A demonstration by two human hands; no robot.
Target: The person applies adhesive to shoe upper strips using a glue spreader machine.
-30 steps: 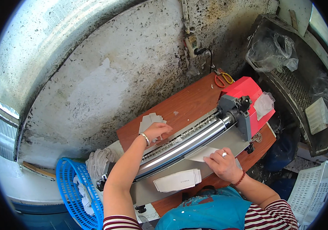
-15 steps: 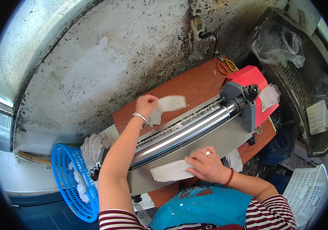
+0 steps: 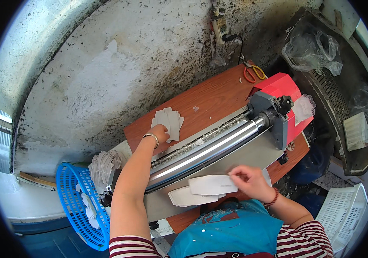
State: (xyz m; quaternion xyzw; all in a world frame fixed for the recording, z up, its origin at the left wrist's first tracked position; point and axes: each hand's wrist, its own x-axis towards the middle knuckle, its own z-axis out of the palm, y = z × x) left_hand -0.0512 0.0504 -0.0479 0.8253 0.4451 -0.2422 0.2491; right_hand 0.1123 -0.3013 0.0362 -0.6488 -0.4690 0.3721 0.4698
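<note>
My right hand pinches the right end of a white, flat, elongated piece, paper or cloth, with a small dark mark on it. Below it, a stack of similar pieces rests on the sheet-metal plate at the near side of a roller machine. Across the machine, my left hand is at the lower edge of several fanned pale pieces on the brown tabletop; its fingers are closed on one edge, partly hidden. Between my hands run the shiny roller and a ridged shaft.
A red housing caps the machine's right end. Scissors lie on the tabletop beyond it. A blue basket and a bundle of pale strips stand left; a white basket stands right. The stained wall rises behind.
My left hand has moved down and slightly left, and its piece now lies with the fanned ones. My right hand has lifted one piece off the near stack and shifted right.
</note>
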